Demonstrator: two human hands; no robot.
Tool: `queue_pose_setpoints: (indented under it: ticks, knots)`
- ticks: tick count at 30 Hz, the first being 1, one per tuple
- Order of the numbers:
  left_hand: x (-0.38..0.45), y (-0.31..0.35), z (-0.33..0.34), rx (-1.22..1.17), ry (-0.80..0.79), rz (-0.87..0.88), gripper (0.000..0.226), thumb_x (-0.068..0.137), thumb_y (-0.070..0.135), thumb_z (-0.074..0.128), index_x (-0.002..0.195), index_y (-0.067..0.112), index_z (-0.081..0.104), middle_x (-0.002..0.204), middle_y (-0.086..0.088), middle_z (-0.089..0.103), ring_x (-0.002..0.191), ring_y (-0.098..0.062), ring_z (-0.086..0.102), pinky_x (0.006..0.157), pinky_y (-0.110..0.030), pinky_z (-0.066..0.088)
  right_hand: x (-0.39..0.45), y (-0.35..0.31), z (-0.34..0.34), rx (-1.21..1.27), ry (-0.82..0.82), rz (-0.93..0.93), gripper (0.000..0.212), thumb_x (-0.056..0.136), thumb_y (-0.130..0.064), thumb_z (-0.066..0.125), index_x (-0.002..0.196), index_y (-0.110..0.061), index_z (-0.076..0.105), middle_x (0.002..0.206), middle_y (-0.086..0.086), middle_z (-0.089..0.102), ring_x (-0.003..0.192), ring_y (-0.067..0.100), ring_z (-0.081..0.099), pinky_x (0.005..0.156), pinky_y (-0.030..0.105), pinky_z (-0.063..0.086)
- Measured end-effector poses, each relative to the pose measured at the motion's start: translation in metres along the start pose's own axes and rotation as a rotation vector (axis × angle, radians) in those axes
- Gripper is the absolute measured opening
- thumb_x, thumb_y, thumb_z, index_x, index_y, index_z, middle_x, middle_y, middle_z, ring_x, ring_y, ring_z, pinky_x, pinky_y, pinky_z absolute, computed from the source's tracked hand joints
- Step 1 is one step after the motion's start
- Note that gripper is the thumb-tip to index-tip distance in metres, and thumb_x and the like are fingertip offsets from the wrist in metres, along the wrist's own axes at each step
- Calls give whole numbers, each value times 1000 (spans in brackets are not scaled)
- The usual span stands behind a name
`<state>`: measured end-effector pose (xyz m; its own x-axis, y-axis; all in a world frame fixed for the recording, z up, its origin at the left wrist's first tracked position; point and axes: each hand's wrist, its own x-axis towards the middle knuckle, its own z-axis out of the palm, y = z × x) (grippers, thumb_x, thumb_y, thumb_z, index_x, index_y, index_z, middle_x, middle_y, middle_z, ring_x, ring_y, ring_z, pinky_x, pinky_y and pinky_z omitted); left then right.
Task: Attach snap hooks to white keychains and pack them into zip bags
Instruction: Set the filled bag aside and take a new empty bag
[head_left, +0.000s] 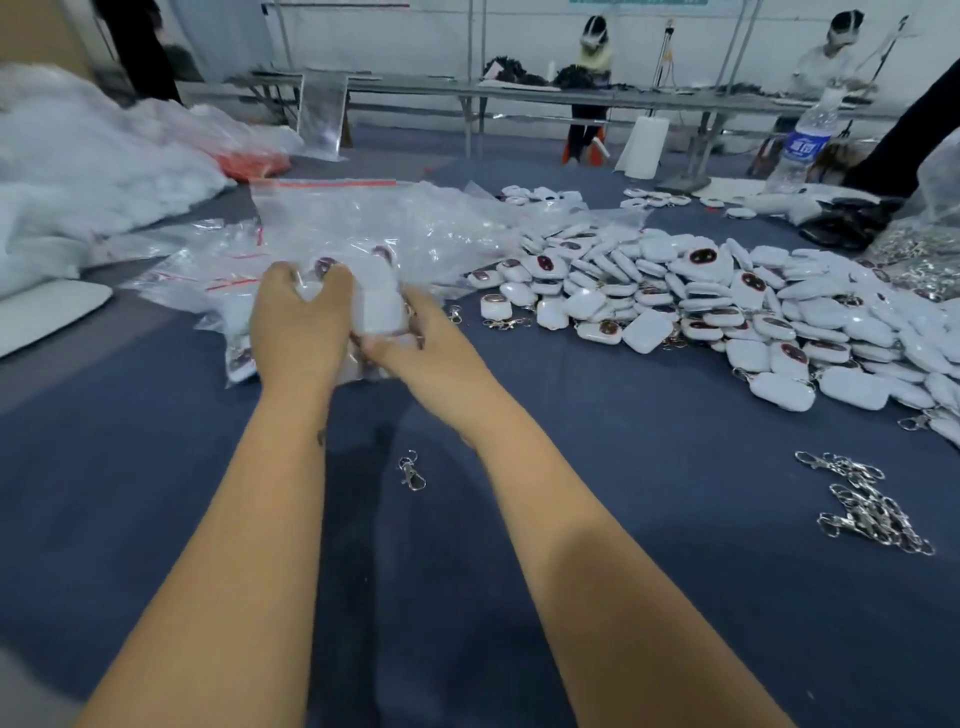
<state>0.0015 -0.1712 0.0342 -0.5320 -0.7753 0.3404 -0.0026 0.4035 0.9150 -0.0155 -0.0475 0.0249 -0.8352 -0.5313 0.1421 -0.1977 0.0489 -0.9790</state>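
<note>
At the middle of the blue-covered counter (623, 467), both hands meet over a crumpled heap of clear zip bags (363, 228) that spreads toward 11 o'clock. The left hand (296, 322) is curled around the near edge of a small bag, its knuckles facing the camera. The right hand (415, 345), touching the left, grips a white keychain (379, 312) that stands upright between the two hands; a bit of metal clasp shows at its fingers, though blur hides the detail. Dark red marks of other packed keychains show through the plastic just above the left hand.

Toward 2 and 3 o'clock lies a broad pile of white keychains (727, 306), many with a dark red oval on the face, some with clasps already hanging from them. A single snap hook (411, 473) lies on the cloth between the forearms, at 6 o'clock from the hands. A loose cluster of snap hooks (867, 504) sits at 4 o'clock, well apart from the hands.

At 10 o'clock rises a mound of white plastic bags (78, 166) with an orange bundle (254, 163) beside it. A water bottle (802, 145) stands at 1 o'clock. Beyond, two people work at a long table (519, 93) by the far wall.
</note>
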Motion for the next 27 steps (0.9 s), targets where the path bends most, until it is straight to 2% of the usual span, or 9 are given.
queue_pose_setpoints:
  ticks: [3, 6, 9, 13, 15, 19, 21, 23, 27]
  knots:
    - [23, -11, -16, 274, 13, -51, 37, 92, 41, 52, 113, 11, 54, 106, -4, 55, 98, -25, 49, 78, -32, 33, 0, 7, 9, -65, -64, 32, 51, 92, -21, 62, 138, -33, 45, 129, -10, 55, 115, 10, 56, 90, 20, 44]
    - [31, -15, -15, 667, 57, -104, 64, 86, 29, 58, 142, 6, 36, 149, -17, 32, 139, -36, 26, 107, -52, 24, -3, 19, -6, -155, 37, 86, 45, 93, -22, 60, 138, -23, 53, 121, -8, 56, 101, 8, 58, 79, 14, 44]
    - [26, -3, 4, 629, 136, 174, 77, 77, 20, 64, 147, 15, 32, 157, -14, 21, 145, -38, 15, 114, -55, 13, -3, 25, -30, -213, 182, 81, 25, 94, -19, 57, 118, -19, 66, 110, -9, 64, 97, 4, 58, 79, 9, 42]
    - [14, 14, 56, 478, -226, 537, 39, 83, 11, 57, 121, 19, 63, 157, -12, 25, 145, -34, 16, 118, -41, 19, -7, 33, -67, -311, 307, 102, 23, 94, -17, 52, 109, -24, 69, 108, -10, 65, 95, 3, 58, 76, 13, 42]
    - [7, 15, 84, 481, -396, 578, 31, 89, 10, 53, 110, 25, 70, 164, -7, 13, 151, -28, 4, 120, -36, 10, -12, 39, -85, -321, 359, 114, 24, 94, -16, 51, 106, -25, 69, 104, -11, 66, 91, 0, 58, 76, 14, 42]
    - [4, 2, 119, 813, -523, 502, 30, 93, 23, 49, 111, 31, 72, 165, -8, -11, 151, -27, -17, 122, -49, -2, -21, 41, -116, -245, 458, 98, 21, 93, -16, 53, 97, -26, 71, 80, -16, 64, 65, -9, 56, 56, 4, 39]
    - [5, -5, 124, 933, -601, 396, 34, 93, 28, 49, 123, 28, 65, 165, -14, -1, 151, -28, -11, 121, -53, 0, -26, 40, -132, -183, 527, 105, 21, 93, -16, 53, 92, -26, 72, 79, -14, 66, 64, -5, 57, 58, 7, 45]
    - [2, -7, 127, 962, -621, 315, 41, 91, 28, 49, 131, 22, 56, 156, -18, 28, 148, -29, 14, 118, -54, 15, -32, 41, -144, -135, 572, 134, 22, 92, -15, 52, 92, -25, 71, 82, -10, 67, 70, 3, 59, 68, 19, 51]
    - [-18, 1, 133, 858, -433, 387, 55, 79, 8, 57, 132, 14, 41, 119, -18, 59, 118, -39, 48, 98, -45, 35, -43, 47, -149, -79, 609, 155, 22, 92, -12, 51, 92, -25, 70, 84, -9, 66, 68, 0, 60, 70, 20, 48]
